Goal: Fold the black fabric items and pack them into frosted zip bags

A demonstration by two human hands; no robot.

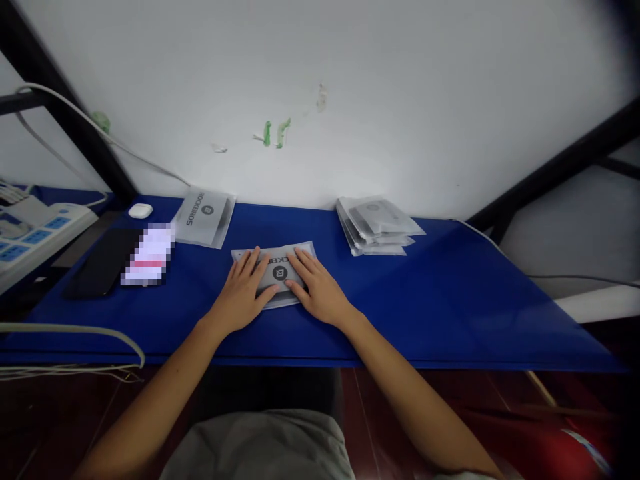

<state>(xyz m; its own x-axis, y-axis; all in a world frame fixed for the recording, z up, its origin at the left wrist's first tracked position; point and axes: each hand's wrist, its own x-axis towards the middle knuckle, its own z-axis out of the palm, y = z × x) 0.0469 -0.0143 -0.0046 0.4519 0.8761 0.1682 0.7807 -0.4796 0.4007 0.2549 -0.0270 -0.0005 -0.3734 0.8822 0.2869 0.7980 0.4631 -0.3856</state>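
A frosted plastic packaging bag [280,274] with dark printing and a round logo lies flat on the blue table, in front of my body. Across its left part rests my left hand [243,290], palm down with fingers extended. My right hand [319,287] lies the same way over the bag's right part. Both hands press on the bag from above, and neither grips it. The fingers cover some of the lettering. Dark contents show faintly along the bag's near edge.
At the back left lies a similar bag [204,218] marked ROCKBROS. Several more bags form a stack [377,223] at the back right. A black phone [103,263], a pixelated bright screen [150,255], a white earbud case [141,211] and a power strip [40,237] are on the left.
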